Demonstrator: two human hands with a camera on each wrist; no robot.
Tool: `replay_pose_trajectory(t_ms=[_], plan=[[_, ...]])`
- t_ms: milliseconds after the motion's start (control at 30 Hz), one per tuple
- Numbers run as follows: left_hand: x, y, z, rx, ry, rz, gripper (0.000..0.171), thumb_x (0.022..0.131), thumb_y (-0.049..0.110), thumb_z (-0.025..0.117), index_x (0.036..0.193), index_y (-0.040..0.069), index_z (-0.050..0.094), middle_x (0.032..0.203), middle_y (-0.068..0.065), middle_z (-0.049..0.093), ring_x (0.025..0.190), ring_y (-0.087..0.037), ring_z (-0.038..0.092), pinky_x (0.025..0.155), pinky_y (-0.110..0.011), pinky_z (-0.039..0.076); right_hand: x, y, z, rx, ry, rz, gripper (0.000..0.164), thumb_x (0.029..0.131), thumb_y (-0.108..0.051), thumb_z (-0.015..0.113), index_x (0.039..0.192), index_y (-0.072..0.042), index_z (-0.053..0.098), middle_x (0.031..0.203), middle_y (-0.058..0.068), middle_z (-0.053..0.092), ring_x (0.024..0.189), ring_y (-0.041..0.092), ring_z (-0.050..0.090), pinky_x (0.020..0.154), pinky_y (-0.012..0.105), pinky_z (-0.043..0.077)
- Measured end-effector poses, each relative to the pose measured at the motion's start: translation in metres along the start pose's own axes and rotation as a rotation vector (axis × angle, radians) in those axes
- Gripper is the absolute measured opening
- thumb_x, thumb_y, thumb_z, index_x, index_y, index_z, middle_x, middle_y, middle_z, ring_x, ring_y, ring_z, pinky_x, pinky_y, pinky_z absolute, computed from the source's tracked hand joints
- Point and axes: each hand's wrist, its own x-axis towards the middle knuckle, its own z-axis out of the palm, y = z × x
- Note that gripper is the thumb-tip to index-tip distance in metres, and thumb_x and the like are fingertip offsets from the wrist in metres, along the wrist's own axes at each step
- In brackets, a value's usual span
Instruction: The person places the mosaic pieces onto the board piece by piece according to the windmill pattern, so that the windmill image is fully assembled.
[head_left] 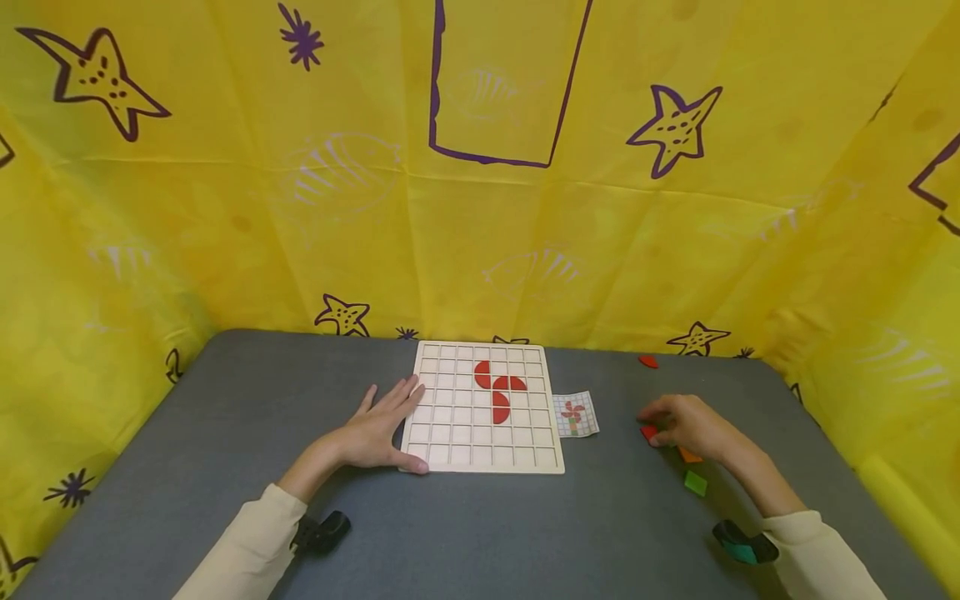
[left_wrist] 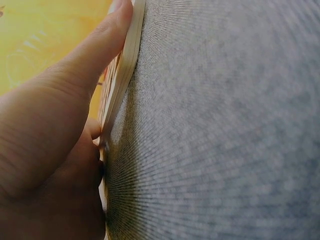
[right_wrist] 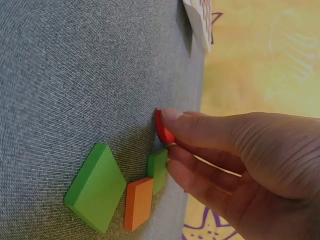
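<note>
My left hand [head_left: 371, 435] rests at the left side of a pale wooden grid board [head_left: 450, 433], its fingers spread on the left edge and its thumb at the near corner. On the board lie several red curved pieces [head_left: 501, 408], grouped about the upper middle. To the right, my right hand [head_left: 693, 427] pinches a small red piece [right_wrist: 162, 129] between thumb and fingers, at the table surface. Close by that hand lie an orange piece [right_wrist: 139, 204], a green diamond-shaped piece [right_wrist: 100, 190] and a second green piece [right_wrist: 158, 170], partly hidden by the fingers in the right wrist view.
A printed card [head_left: 576, 414] showing a red flower pattern on a grid lies against the board's right edge. Farther back on the grey table [head_left: 247, 408] is another red piece [head_left: 648, 362]. Yellow patterned cloth [head_left: 450, 250] hangs behind and at both sides.
</note>
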Motion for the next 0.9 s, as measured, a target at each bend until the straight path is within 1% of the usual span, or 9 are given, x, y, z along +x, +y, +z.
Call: replay_pose_trajectory(t_ms=[100,167,233,333,367,400,567,733,900], plan=[[0.000,0.000,0.000,-0.004,0.002,-0.001,0.121,0.072,0.062,0.077,0.156,0.001,0.015,0.163,-0.018,0.006,0.149,-0.038,0.004,0.112,-0.064,-0.007,0.000,0.004,0.000,0.030,0.001,-0.040,0.032,0.076,-0.005,0.081,0.105,0.003,0.071,0.098,0.011,0.071,0.090,0.030,0.069,0.073,0.039,0.057],[0.000,0.000,0.000,-0.006,0.005,-0.002,0.121,0.072,0.062,0.077,0.156,0.001,0.015,0.163,-0.018,0.006,0.149,-0.038,0.004,0.112,-0.064,-0.007,0.001,0.006,-0.001,0.040,0.009,-0.088,0.031,0.075,-0.005,0.081,0.103,0.005,0.071,0.095,0.012,0.072,0.086,0.028,0.069,0.070,0.036,0.057],[0.000,0.000,0.000,-0.005,0.005,-0.002,0.121,0.072,0.062,0.077,0.156,0.001,0.015,0.163,-0.018,0.006,0.149,-0.038,0.004,0.112,-0.064,-0.007,0.001,0.007,-0.001,0.049,0.011,-0.101,0.030,0.075,-0.004,0.081,0.101,0.006,0.070,0.093,0.012,0.072,0.084,0.027,0.069,0.067,0.034,0.056],[0.000,0.000,0.000,0.001,0.002,0.000,0.121,0.072,0.062,0.077,0.156,0.001,0.015,0.163,-0.018,0.006,0.149,-0.038,0.004,0.112,-0.064,-0.007,0.002,0.004,-0.001,0.044,0.002,-0.076,0.027,0.075,-0.004,0.082,0.098,0.004,0.071,0.091,0.011,0.070,0.082,0.026,0.068,0.066,0.032,0.056],[0.000,0.000,0.000,0.000,0.002,0.001,0.121,0.072,0.062,0.077,0.156,0.001,0.015,0.163,-0.018,0.006,0.149,-0.038,0.004,0.112,-0.064,-0.007,0.002,0.002,-0.001,0.037,-0.005,-0.045,0.027,0.074,-0.004,0.082,0.098,0.003,0.072,0.092,0.010,0.070,0.082,0.026,0.068,0.067,0.033,0.056],[0.000,0.000,0.000,-0.001,0.001,0.003,0.121,0.072,0.062,0.077,0.156,0.001,0.015,0.163,-0.018,0.006,0.149,-0.038,0.005,0.112,-0.064,-0.007,0.002,0.001,-0.002,0.027,-0.010,-0.033,0.026,0.074,-0.004,0.082,0.097,0.003,0.072,0.091,0.009,0.070,0.081,0.026,0.067,0.066,0.032,0.056],[0.001,0.000,0.001,0.001,0.003,0.012,0.120,0.073,0.062,0.077,0.156,0.001,0.016,0.163,-0.018,0.006,0.149,-0.038,0.005,0.112,-0.064,-0.006,0.003,-0.003,-0.005,-0.033,-0.020,-0.002,0.021,0.072,-0.005,0.084,0.091,0.000,0.074,0.087,0.007,0.071,0.075,0.020,0.066,0.062,0.029,0.055],[0.001,0.000,0.001,-0.001,0.005,0.013,0.120,0.072,0.062,0.077,0.156,0.001,0.016,0.163,-0.018,0.006,0.149,-0.038,0.005,0.112,-0.064,-0.006,0.003,-0.004,-0.011,-0.017,-0.050,0.059,0.010,0.076,-0.007,0.082,0.084,-0.006,0.076,0.082,0.001,0.072,0.069,0.011,0.064,0.060,0.027,0.053],[0.001,-0.001,0.001,-0.003,0.003,0.008,0.121,0.072,0.062,0.077,0.156,0.001,0.015,0.163,-0.018,0.006,0.149,-0.038,0.004,0.112,-0.064,-0.007,0.002,-0.004,-0.015,0.000,-0.068,0.065,0.006,0.079,-0.009,0.080,0.083,-0.011,0.076,0.081,-0.003,0.072,0.069,0.009,0.061,0.060,0.026,0.052]])
